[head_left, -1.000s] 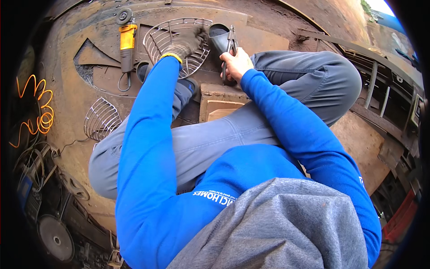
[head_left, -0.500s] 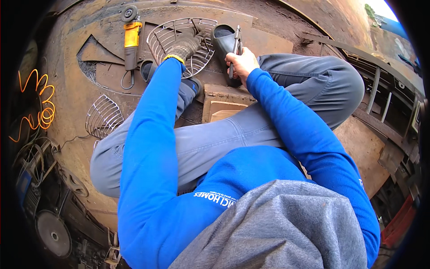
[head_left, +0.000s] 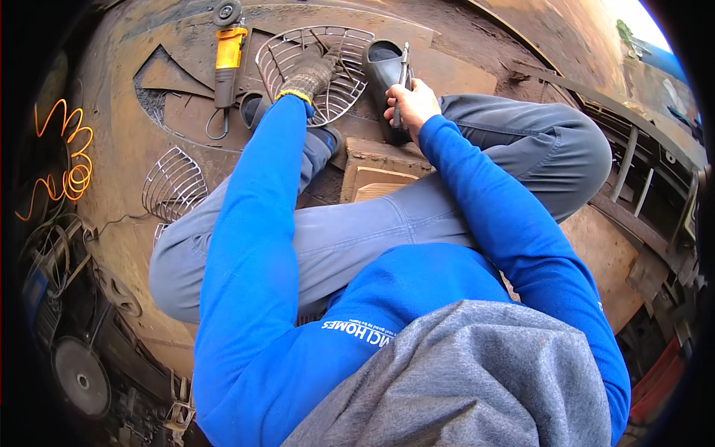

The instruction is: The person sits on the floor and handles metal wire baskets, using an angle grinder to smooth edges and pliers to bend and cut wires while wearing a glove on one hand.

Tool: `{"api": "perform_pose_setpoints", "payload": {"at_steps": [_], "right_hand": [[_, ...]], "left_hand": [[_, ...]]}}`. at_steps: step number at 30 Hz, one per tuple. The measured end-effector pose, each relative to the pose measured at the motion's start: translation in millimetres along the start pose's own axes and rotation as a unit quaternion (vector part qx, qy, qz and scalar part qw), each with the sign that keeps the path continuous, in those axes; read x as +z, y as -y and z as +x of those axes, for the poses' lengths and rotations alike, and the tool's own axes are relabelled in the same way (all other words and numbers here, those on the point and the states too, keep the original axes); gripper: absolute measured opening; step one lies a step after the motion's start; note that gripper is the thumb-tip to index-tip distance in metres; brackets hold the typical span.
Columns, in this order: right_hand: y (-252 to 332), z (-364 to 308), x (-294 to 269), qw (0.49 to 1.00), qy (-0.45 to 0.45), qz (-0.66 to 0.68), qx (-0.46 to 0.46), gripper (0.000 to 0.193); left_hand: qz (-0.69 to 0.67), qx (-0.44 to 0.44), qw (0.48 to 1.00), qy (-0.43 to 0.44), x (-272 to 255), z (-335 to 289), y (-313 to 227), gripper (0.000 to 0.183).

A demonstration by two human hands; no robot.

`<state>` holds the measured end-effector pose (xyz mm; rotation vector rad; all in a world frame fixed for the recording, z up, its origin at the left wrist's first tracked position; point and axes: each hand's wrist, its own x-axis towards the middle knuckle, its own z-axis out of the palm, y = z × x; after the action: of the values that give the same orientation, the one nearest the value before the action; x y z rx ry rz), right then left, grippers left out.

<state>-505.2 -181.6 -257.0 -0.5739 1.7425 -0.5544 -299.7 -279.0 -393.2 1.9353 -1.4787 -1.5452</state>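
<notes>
The gloved left hand [head_left: 311, 74] lies pressed flat, fingers loosely spread, on a wire fan guard [head_left: 316, 67] at twelve o'clock on the rusty steel floor [head_left: 126, 141]. The bare right hand [head_left: 410, 104] is closed round a slim metal tool [head_left: 403, 78] just beside it, at one o'clock. The guard looks formed; I judge the work on it unfinished. I count two wire guards, the second [head_left: 173, 185] at nine o'clock, and one yellow angle grinder [head_left: 227, 56], untouched, at eleven.

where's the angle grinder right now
In the head view the yellow angle grinder lies on the rusty metal floor at upper left, just left of the wire guard that the gloved left hand rests on.
</notes>
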Motion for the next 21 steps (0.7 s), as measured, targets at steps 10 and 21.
{"api": "perform_pose_setpoints", "payload": {"at_steps": [10, 21], "right_hand": [[20, -7, 5, 1.000, -0.003, 0.013, -0.003, 0.025], [18, -6, 5, 1.000, -0.006, -0.003, -0.010, 0.028]], "left_hand": [[-0.107, 0.047, 0.993, -0.009, -1, 5, -11, 0.028], [0.016, 0.028, 0.999, -0.037, 32, -29, -21, 0.042]]}}
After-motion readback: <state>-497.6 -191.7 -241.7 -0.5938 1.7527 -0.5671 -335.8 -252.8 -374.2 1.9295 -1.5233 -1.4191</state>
